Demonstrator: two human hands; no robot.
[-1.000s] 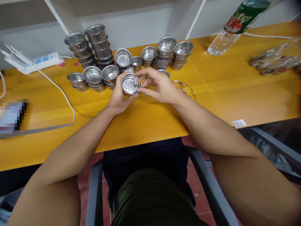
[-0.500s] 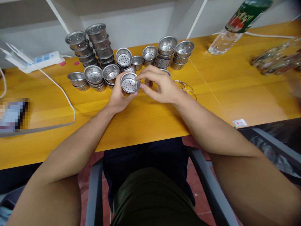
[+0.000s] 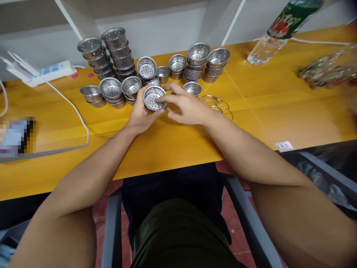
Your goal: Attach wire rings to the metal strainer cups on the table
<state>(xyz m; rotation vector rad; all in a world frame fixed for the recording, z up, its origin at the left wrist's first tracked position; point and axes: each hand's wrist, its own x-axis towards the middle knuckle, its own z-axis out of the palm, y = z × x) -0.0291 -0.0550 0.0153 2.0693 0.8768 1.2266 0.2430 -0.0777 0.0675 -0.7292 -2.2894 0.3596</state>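
Observation:
My left hand (image 3: 139,117) is closed round a small perforated steel strainer cup (image 3: 152,99), held just above the yellow table (image 3: 173,141). My right hand (image 3: 185,106) reaches across from the right, its forefinger and thumb pinched at the cup's rim on what looks like a thin wire handle lying across the cup's mouth. A single strainer cup (image 3: 193,88) stands just beyond my right hand. Several loose wire rings (image 3: 217,102) lie to its right.
Stacks of the same strainer cups (image 3: 114,52) crowd the back of the table, with more at centre (image 3: 208,61). A power strip (image 3: 50,70) and white cable (image 3: 75,111) lie left. A plastic bottle (image 3: 276,33) and a clear bag (image 3: 326,70) lie right.
My right hand has slid left and lowered its fingers onto the cup's rim, uncovering the single cup behind it. The left hand has kept the cup nearly still.

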